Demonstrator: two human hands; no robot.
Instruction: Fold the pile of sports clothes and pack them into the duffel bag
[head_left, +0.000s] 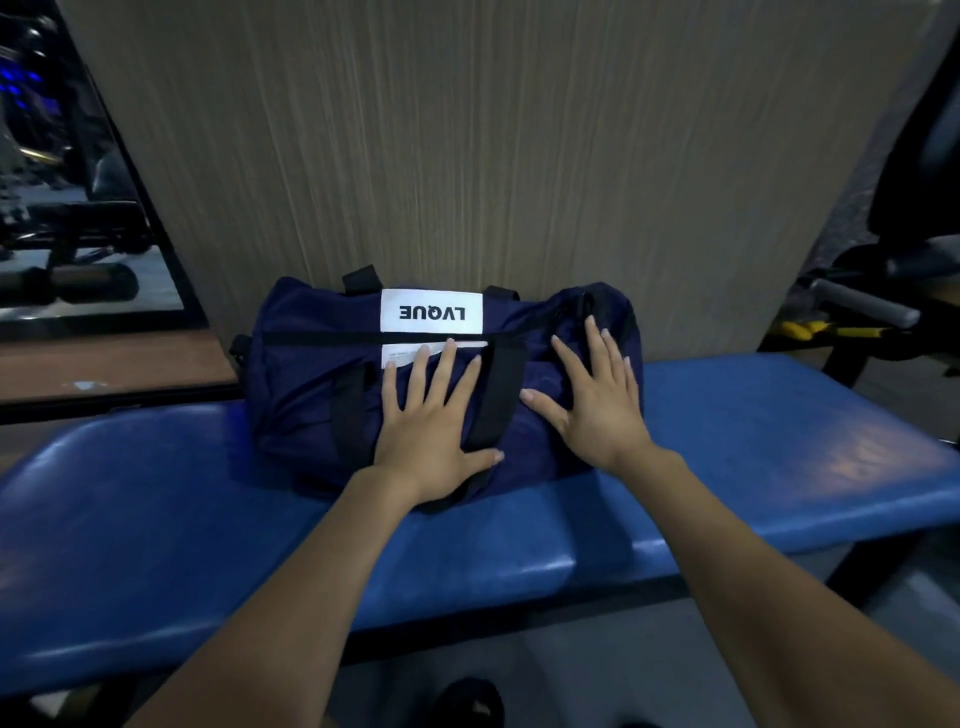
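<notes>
Near: padded blue vinyl bench (779, 467), glossy, probably slick, so the bag may slide if shoved

On it, toward the far edge and butted against the grey wood-grain panel (493, 156): navy fabric duffel bag (306, 395). Zip looks closed, no loose clothes in view, so packing looks done or near it

Left hand (431, 431) flat on the bag's middle between the two black webbing handles (498, 395), fingers straight and spread, gripping nothing. Right hand (597, 400) same on the bag's right end, palm down, fingers apart

Handling guess: thin soft nylon, dents under the palms, light, not fragile, no stiffness of its own. Lift by both handles together; pinching the shell would just bunch it

Looks: dark navy, creased, rounded barrel shape, white patch (431, 310) reading LVQUE upside down on the far side, black zip line below it
</notes>
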